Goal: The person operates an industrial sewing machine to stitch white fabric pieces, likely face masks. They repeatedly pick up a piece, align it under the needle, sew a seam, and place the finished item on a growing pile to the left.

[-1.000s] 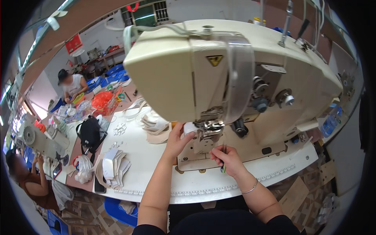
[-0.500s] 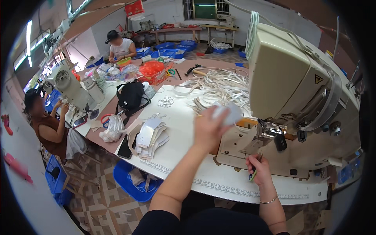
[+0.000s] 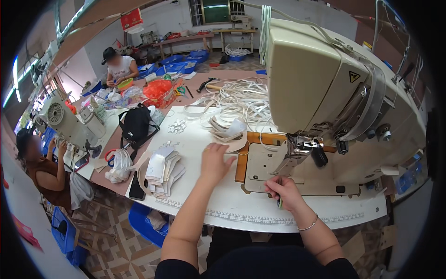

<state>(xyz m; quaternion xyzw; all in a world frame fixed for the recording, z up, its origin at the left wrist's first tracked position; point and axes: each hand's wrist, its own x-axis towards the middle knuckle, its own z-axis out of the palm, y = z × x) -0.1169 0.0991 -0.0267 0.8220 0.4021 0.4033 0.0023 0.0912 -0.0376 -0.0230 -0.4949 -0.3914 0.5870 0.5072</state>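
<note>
My left hand [image 3: 215,163] is open over the white table, thumb apart from the fingers and nothing in it. Just beyond its fingertips lies a loose stack of beige strips [image 3: 226,135] with a white piece [image 3: 237,125] on top. My right hand [image 3: 284,190] is closed around a small green-handled tool [image 3: 279,202], probably thread snips; most of it is hidden by the fingers. That hand is in front of the sewing machine [image 3: 306,74], close to its needle area and metal bed plate [image 3: 260,169].
White labelled pieces [image 3: 162,169] are piled at left beside a black phone [image 3: 137,187]. Behind are small white bits [image 3: 177,126], a black bag [image 3: 137,125] and a heap of pale straps [image 3: 241,100]. A blue tub [image 3: 144,223] stands below the table edge. Two people work at left.
My left hand has let go of the white piece, which now rests on the beige strips, and has drawn back toward me. The right hand still grips the tool. The view has shifted.
</note>
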